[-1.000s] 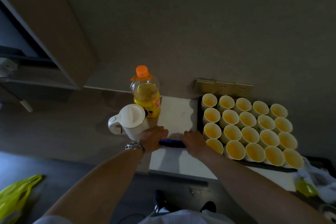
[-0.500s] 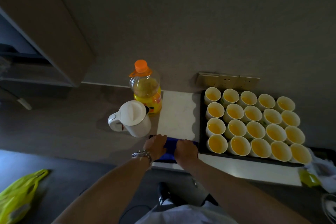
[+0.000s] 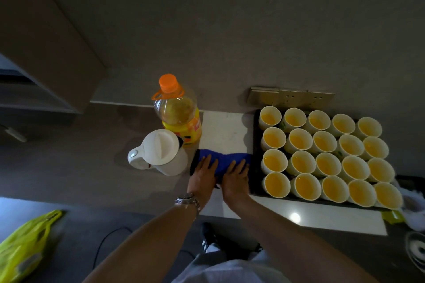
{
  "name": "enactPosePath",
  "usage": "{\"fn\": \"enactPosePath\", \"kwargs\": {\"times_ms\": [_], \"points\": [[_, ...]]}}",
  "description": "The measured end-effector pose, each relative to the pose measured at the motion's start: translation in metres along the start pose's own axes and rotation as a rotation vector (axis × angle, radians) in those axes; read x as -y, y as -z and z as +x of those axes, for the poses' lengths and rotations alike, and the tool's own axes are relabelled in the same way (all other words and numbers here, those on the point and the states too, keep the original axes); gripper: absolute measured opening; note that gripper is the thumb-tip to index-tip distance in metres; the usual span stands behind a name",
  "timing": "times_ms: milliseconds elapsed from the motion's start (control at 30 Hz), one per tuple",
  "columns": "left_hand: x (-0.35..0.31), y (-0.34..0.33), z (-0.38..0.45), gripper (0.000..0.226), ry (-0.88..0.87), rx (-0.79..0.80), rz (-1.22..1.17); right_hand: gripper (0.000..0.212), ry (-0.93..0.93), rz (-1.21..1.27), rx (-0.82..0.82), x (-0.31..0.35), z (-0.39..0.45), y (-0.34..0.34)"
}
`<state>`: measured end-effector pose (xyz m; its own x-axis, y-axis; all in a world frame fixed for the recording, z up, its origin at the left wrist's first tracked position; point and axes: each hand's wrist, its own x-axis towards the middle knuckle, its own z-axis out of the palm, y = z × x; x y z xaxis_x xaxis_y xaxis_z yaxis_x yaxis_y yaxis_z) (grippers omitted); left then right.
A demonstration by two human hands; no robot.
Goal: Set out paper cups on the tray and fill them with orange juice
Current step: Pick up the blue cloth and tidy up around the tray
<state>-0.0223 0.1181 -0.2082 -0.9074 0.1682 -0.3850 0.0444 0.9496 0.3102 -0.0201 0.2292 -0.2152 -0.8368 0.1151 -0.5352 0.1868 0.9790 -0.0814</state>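
A dark tray (image 3: 254, 181) on the white counter holds several white paper cups (image 3: 301, 163) in rows, each with orange juice in it. Left of the tray lies a blue cloth (image 3: 226, 158). My left hand (image 3: 203, 171) and my right hand (image 3: 235, 177) both press flat on this cloth, fingers spread, side by side. An orange juice bottle (image 3: 178, 112) with an orange cap stands upright behind the cloth, partly full.
A white electric kettle (image 3: 159, 151) stands just left of the cloth, touching the bottle's front. A wall socket strip (image 3: 292, 98) sits behind the tray. White crumpled plastic (image 3: 414, 209) lies at the right edge. A yellow bag (image 3: 23, 246) is on the floor, lower left.
The blue cloth has opened out wider across the counter toward the wall, and both hands have gone from gripping its edge to lying flat on top of it.
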Motion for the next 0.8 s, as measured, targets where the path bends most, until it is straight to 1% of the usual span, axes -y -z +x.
{"fn": "enactPosePath", "kwargs": {"times_ms": [67,133,233,367,433,533,600,733,800], "points": [[0.000,0.001,0.013,0.073,-0.002,0.038,0.106,0.096,0.006,0.007,0.024,0.001,0.013,0.013],[-0.005,0.007,0.029,0.073,0.021,0.060,0.122,0.097,0.005,0.013,0.040,0.002,0.029,0.026],[-0.014,0.018,0.050,0.069,0.041,0.043,0.119,0.091,-0.003,0.000,0.048,0.005,0.059,0.042],[-0.021,0.033,0.070,0.064,0.039,0.001,0.146,0.082,-0.023,0.000,0.013,0.008,0.099,0.058],[-0.025,0.042,0.085,0.064,0.048,0.012,0.134,0.080,-0.035,-0.006,0.010,0.010,0.116,0.064],[-0.024,0.048,0.112,0.068,0.046,0.077,0.139,0.086,-0.049,0.015,0.013,0.016,0.147,0.066],[-0.023,0.049,0.130,0.072,0.049,0.102,0.117,0.090,-0.035,-0.015,0.000,0.016,0.167,0.066],[-0.030,0.053,0.146,0.075,0.093,0.102,0.106,0.098,0.021,-0.075,0.029,0.014,0.184,0.076],[-0.033,0.056,0.152,0.077,0.098,0.087,0.129,0.087,0.020,-0.078,0.042,0.016,0.192,0.081]]}}
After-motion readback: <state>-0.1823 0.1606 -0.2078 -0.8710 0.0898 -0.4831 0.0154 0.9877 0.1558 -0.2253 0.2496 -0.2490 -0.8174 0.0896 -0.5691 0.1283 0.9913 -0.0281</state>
